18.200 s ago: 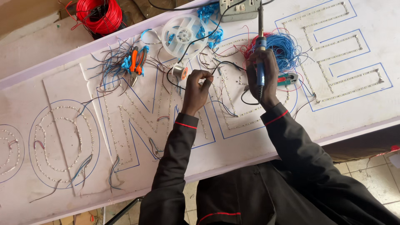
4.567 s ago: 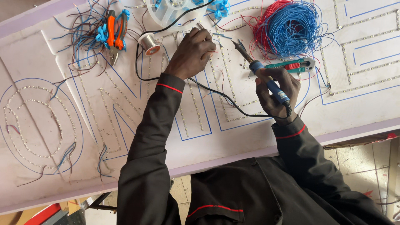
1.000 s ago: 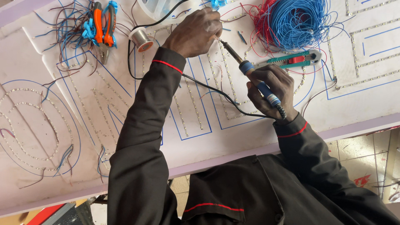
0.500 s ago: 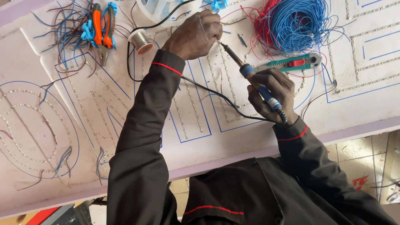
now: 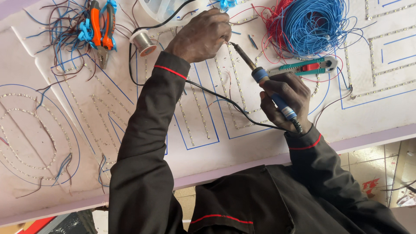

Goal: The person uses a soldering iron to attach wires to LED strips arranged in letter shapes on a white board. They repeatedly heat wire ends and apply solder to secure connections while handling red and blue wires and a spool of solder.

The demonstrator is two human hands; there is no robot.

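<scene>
My right hand [image 5: 286, 99] grips a blue-handled soldering iron [image 5: 264, 82], its tip angled up-left onto a strip of small lights on the white sign board [image 5: 208, 130]. My left hand [image 5: 201, 34] is closed, pinching something thin right at the iron's tip; what it pinches is too small to tell. The iron's black cord [image 5: 225, 102] runs under my left forearm. A spool of solder wire [image 5: 142, 41] lies just left of my left hand.
Orange-handled pliers [image 5: 102, 28] lie among cut wire ends at the top left. A tangle of blue and red wire [image 5: 310, 26] sits top right, with a green utility knife [image 5: 303, 67] below it. The board's front edge runs along the bottom; tiled floor shows at the right.
The iron's tip has moved up to meet my left hand's fingers. The view has shifted slightly; the board and tools lie as before.
</scene>
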